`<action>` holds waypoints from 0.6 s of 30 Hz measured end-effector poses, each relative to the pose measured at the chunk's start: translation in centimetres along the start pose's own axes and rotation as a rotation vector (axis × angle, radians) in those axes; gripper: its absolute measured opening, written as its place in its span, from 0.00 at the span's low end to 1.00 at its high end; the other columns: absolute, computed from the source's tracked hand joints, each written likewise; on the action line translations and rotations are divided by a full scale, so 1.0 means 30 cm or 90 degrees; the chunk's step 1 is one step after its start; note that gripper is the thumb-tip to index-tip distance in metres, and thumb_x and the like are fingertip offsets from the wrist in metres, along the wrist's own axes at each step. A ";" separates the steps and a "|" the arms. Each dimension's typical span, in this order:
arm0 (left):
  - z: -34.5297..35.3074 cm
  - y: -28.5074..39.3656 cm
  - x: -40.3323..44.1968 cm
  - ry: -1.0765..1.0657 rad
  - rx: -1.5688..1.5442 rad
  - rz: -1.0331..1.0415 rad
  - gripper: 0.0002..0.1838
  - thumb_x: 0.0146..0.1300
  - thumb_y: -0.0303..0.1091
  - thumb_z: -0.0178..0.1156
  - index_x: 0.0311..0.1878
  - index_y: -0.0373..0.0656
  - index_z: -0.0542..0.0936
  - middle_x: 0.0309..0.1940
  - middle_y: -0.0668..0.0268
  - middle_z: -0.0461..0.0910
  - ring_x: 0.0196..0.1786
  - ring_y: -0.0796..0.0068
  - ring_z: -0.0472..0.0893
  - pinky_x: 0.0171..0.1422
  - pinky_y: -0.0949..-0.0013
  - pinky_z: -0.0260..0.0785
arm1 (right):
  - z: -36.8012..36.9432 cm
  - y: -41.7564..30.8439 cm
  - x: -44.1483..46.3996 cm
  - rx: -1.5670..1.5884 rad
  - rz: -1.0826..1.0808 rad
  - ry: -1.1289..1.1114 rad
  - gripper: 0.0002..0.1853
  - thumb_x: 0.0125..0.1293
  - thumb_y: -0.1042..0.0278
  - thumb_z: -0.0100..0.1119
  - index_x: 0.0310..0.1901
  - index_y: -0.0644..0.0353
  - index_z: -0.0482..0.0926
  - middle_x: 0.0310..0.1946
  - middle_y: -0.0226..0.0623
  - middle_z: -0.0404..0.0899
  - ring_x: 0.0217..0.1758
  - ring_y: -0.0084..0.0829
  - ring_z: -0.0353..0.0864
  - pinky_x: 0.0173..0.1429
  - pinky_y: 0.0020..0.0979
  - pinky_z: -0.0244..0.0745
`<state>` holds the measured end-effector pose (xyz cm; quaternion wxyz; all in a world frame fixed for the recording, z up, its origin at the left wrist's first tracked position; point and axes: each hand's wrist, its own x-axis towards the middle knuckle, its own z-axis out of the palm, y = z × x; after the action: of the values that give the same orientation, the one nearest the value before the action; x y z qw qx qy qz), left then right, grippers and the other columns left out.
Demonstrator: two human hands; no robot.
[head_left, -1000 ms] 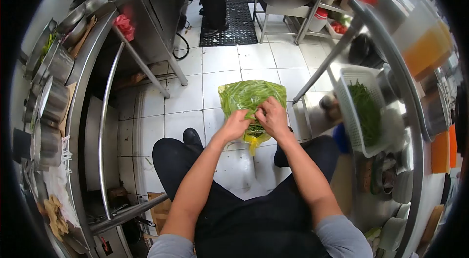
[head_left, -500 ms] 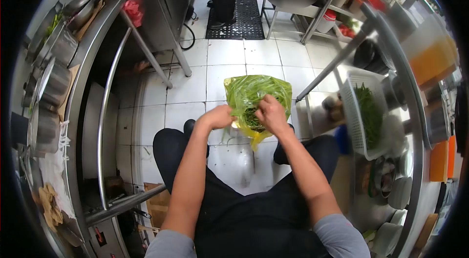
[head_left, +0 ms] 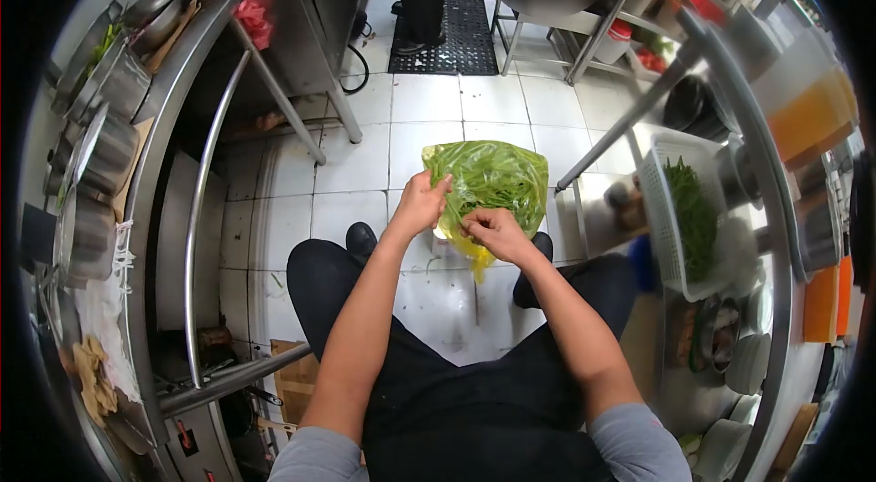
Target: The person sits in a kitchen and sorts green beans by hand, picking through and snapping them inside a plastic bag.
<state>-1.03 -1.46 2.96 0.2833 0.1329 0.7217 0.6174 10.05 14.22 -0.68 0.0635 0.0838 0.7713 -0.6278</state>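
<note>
A clear yellowish plastic bag (head_left: pixel 497 173) full of long green vegetables rests on the tiled floor between my feet, its open mouth toward me. My left hand (head_left: pixel 422 204) is closed on the left edge of the bag, thumb uppermost. At the near side of the opening is my right hand (head_left: pixel 493 233), its fingers pinched together over the plastic or the greens; which of these it holds is hidden. Yellow plastic (head_left: pixel 478 261) bunches just below that hand.
A white basket (head_left: pixel 653 199) of greens sits on the right shelf. Steel tables stand at both sides, with pots (head_left: pixel 108 153) on the left one. Beyond the bag, a person in dark trousers (head_left: pixel 420 7) stands on a black mat (head_left: pixel 465 44).
My left hand has moved up along the bag's left edge. My right hand first drew back over the opening, then came lower toward me. The bag's mouth looks wider than a second ago.
</note>
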 end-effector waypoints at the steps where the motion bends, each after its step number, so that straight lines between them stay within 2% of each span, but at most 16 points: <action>1: 0.005 0.002 -0.004 0.002 0.010 0.002 0.14 0.72 0.38 0.52 0.34 0.37 0.74 0.12 0.68 0.68 0.11 0.78 0.67 0.14 0.70 0.60 | -0.002 0.007 0.005 -0.047 -0.009 0.015 0.11 0.61 0.66 0.57 0.34 0.67 0.83 0.23 0.35 0.82 0.26 0.21 0.76 0.34 0.28 0.72; 2: 0.008 0.002 -0.005 0.002 0.011 0.001 0.14 0.72 0.38 0.52 0.34 0.37 0.74 0.12 0.68 0.68 0.11 0.78 0.67 0.14 0.70 0.60 | -0.008 0.012 0.009 -0.046 -0.008 0.014 0.11 0.61 0.66 0.57 0.34 0.67 0.83 0.23 0.35 0.82 0.26 0.21 0.76 0.34 0.28 0.72; 4: 0.011 0.001 -0.008 0.001 0.019 0.045 0.14 0.71 0.37 0.52 0.34 0.36 0.73 0.13 0.66 0.70 0.14 0.77 0.70 0.18 0.68 0.63 | -0.025 -0.001 0.017 -0.223 -0.089 0.188 0.12 0.59 0.64 0.58 0.32 0.67 0.82 0.21 0.36 0.81 0.24 0.22 0.76 0.32 0.29 0.71; 8: 0.045 -0.026 -0.002 0.048 0.082 0.140 0.15 0.74 0.41 0.51 0.37 0.37 0.73 0.16 0.68 0.71 0.16 0.80 0.70 0.22 0.71 0.65 | -0.061 0.023 0.071 -0.072 -0.023 0.338 0.12 0.58 0.64 0.58 0.32 0.65 0.82 0.20 0.41 0.79 0.23 0.27 0.77 0.32 0.31 0.72; 9: 0.045 -0.024 0.001 0.106 0.133 0.209 0.15 0.73 0.40 0.51 0.37 0.36 0.73 0.18 0.67 0.72 0.20 0.78 0.71 0.26 0.70 0.66 | -0.065 0.031 0.078 -0.063 -0.042 0.368 0.11 0.58 0.65 0.57 0.31 0.66 0.82 0.21 0.44 0.80 0.24 0.32 0.79 0.34 0.34 0.73; 10: 0.044 -0.023 0.003 0.162 0.183 0.278 0.15 0.73 0.40 0.51 0.38 0.35 0.74 0.20 0.66 0.74 0.23 0.77 0.73 0.30 0.69 0.68 | -0.068 0.041 0.080 -0.063 -0.039 0.370 0.11 0.58 0.65 0.57 0.31 0.66 0.82 0.21 0.44 0.80 0.24 0.32 0.79 0.34 0.34 0.73; 11: 0.020 -0.020 0.006 0.113 0.185 0.179 0.15 0.72 0.39 0.52 0.40 0.33 0.75 0.23 0.64 0.76 0.27 0.74 0.74 0.35 0.66 0.69 | -0.075 0.050 0.082 -0.126 -0.052 0.363 0.10 0.58 0.66 0.57 0.31 0.65 0.82 0.22 0.45 0.81 0.25 0.36 0.80 0.35 0.35 0.74; 12: 0.002 -0.037 0.012 0.108 0.183 0.180 0.15 0.72 0.39 0.52 0.40 0.33 0.75 0.23 0.64 0.76 0.27 0.74 0.74 0.35 0.66 0.69 | -0.083 0.054 0.082 -0.189 -0.064 0.357 0.10 0.57 0.67 0.57 0.31 0.64 0.83 0.23 0.46 0.81 0.27 0.40 0.82 0.36 0.36 0.75; 13: -0.012 -0.058 0.021 0.050 0.249 0.147 0.15 0.72 0.39 0.51 0.41 0.33 0.76 0.23 0.63 0.77 0.27 0.74 0.74 0.35 0.66 0.69 | -0.088 0.075 0.091 -0.273 -0.137 0.277 0.08 0.57 0.67 0.59 0.34 0.61 0.83 0.30 0.47 0.81 0.34 0.48 0.82 0.41 0.41 0.77; 14: -0.017 -0.078 0.032 -0.006 0.315 0.114 0.15 0.73 0.39 0.51 0.42 0.34 0.76 0.24 0.63 0.77 0.26 0.74 0.74 0.35 0.65 0.70 | -0.084 0.098 0.092 -0.275 -0.136 0.280 0.08 0.57 0.67 0.59 0.34 0.61 0.83 0.30 0.47 0.81 0.34 0.48 0.82 0.41 0.41 0.77; 15: -0.002 -0.059 0.001 -0.056 0.278 0.077 0.14 0.71 0.36 0.52 0.43 0.33 0.77 0.27 0.59 0.80 0.27 0.67 0.77 0.36 0.63 0.70 | -0.063 0.107 0.090 -0.395 -0.167 0.235 0.08 0.56 0.68 0.59 0.36 0.59 0.83 0.34 0.47 0.80 0.36 0.49 0.81 0.42 0.42 0.77; 16: 0.012 -0.082 -0.004 -0.055 0.278 0.076 0.14 0.71 0.36 0.52 0.43 0.33 0.77 0.27 0.59 0.80 0.27 0.67 0.77 0.36 0.63 0.70 | -0.039 0.127 0.093 -0.512 -0.197 0.187 0.09 0.56 0.68 0.60 0.38 0.58 0.83 0.37 0.46 0.78 0.39 0.50 0.80 0.43 0.44 0.77; 18: 0.034 -0.145 -0.003 -0.165 0.428 0.110 0.12 0.67 0.33 0.53 0.45 0.34 0.78 0.32 0.51 0.82 0.33 0.55 0.81 0.41 0.57 0.73 | 0.009 0.166 0.110 -0.547 -0.177 0.160 0.08 0.57 0.69 0.58 0.38 0.58 0.81 0.38 0.46 0.74 0.41 0.49 0.79 0.44 0.46 0.78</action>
<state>0.33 -1.55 -1.30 0.2600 0.3559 0.8285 0.3454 7.86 15.12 -6.19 -0.0859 0.0210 0.9670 -0.2387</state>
